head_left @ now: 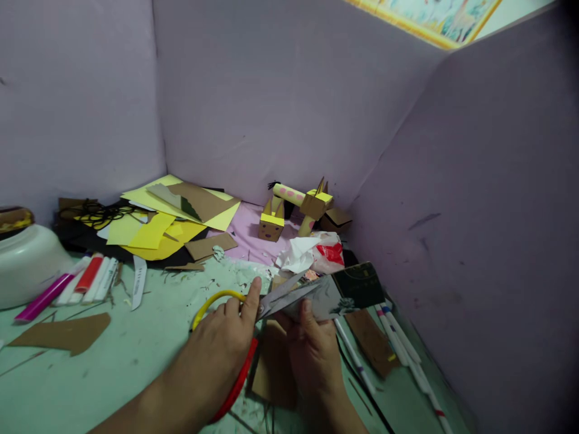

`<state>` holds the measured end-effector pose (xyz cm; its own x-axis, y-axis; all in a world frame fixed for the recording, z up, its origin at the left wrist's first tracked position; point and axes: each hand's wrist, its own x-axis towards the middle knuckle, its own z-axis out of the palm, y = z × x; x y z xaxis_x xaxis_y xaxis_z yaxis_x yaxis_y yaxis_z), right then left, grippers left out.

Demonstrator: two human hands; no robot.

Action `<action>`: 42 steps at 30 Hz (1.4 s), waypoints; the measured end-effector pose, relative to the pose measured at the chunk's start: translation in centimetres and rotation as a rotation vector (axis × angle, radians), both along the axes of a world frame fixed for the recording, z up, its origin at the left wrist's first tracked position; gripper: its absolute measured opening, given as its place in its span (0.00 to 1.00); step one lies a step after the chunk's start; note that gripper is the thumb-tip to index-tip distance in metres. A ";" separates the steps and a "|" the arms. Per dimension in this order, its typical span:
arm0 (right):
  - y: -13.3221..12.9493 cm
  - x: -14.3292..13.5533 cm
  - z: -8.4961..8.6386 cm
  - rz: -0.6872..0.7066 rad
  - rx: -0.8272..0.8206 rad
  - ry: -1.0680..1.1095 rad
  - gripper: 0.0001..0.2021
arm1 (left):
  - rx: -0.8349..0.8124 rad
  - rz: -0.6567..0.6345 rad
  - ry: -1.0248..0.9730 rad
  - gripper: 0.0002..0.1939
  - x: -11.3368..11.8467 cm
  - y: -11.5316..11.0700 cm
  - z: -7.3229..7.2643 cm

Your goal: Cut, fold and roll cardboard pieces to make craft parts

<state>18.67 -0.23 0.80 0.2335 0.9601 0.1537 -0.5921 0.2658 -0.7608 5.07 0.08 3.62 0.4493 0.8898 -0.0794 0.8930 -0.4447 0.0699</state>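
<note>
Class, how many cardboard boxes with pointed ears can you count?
2. The left eared box stands on the pink sheet; the right eared box is higher up, against a pink-spotted tube. Others may be hidden.

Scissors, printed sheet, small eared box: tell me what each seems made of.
Scissors: blades look metal, smooth grey; handles likely plastic, solid yellow and red. Printed sheet: probably smooth card, as it juts out without drooping. Small eared box: apparently cardboard, matt brown, yellow paper-like top.
</note>
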 end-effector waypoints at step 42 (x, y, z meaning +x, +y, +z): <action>-0.4 0.0 1.1 -0.059 -0.241 0.066 0.16 | -0.147 0.012 -0.136 0.35 -0.1 0.1 0.9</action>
<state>18.72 -0.65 1.86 0.2920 0.9516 -0.0956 -0.6318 0.1169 -0.7663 5.00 0.21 4.48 0.4546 0.8783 -0.1482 0.8759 -0.4105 0.2538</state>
